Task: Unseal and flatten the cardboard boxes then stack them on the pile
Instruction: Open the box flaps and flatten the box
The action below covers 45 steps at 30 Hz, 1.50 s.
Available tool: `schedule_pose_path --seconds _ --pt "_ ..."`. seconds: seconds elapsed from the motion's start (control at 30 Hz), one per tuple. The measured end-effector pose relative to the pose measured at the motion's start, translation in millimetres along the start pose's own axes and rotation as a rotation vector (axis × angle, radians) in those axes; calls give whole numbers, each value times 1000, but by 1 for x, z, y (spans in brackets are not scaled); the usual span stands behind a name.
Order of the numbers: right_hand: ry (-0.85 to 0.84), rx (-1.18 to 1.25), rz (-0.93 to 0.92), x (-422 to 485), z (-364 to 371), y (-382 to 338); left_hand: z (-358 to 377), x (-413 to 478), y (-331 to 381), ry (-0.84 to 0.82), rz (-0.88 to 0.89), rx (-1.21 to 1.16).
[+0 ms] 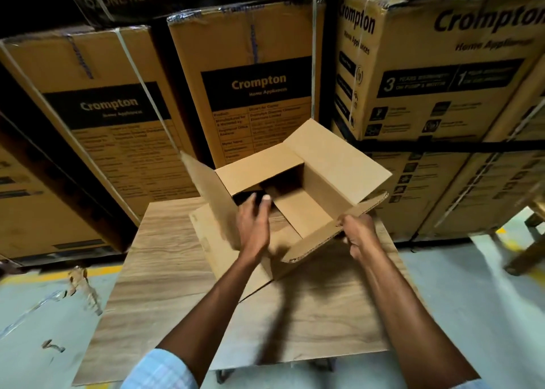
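Stacked printed cartons (259,73) fill the upper frame behind a wooden table (165,256). An open cardboard box (298,208) sits at frame centre. Right hand (358,234) pinches the near flap (330,232); left hand (253,226), fingers loosely curled, reaches inside, grasping nothing.

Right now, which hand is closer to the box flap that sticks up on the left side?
Left. The left hand sits right against the upright flap, fingers reaching into the box. The right hand is across the box, gripping the near flap.
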State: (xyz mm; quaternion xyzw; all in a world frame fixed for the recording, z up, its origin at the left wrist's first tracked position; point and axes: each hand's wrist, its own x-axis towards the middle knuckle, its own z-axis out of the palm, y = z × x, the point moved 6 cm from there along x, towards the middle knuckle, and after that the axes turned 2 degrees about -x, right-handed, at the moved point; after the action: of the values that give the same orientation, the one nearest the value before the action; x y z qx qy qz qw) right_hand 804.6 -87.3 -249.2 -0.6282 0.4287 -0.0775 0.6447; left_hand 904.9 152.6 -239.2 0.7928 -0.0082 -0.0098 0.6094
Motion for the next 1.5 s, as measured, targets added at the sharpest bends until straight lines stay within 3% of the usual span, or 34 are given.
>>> schedule_pose_path --seconds 0.07,0.1,0.17,0.27,0.53,0.67,0.83,1.03,1.17,1.37,1.5 --pt "-40 -16 -12 13 -14 1 -17 12 -11 162 -198 139" --pt "-56 -51 -18 19 -21 1 -23 18 -14 160 -244 291" --pt "-69 -114 -16 29 -34 2 -29 31 -24 59 -238 608" --pt "-84 -175 -5 40 -53 0 -27 52 -36 -104 -145 863" --pt "-160 -275 -62 23 -88 -18 -15 118 -71 -224 -49 1151" --pt "-136 -206 -58 25 -80 -18 -18 124 -98 -104 69 1250" --pt "95 -187 -155 17 -57 -38 -34 115 -29 39 287 955" --pt "332 -289 -554 -6 -52 -105 -112 94 62 290 378 659" --pt "341 -297 -773 -29 -59 -131 -142 37 79 439 480 484" --pt "216 -237 -648 -34 -69 -54 -124 -37 11 306 184 407" --pt "183 -332 -589 -50 -61 -7 -116 -69 -16 251 -7 436"
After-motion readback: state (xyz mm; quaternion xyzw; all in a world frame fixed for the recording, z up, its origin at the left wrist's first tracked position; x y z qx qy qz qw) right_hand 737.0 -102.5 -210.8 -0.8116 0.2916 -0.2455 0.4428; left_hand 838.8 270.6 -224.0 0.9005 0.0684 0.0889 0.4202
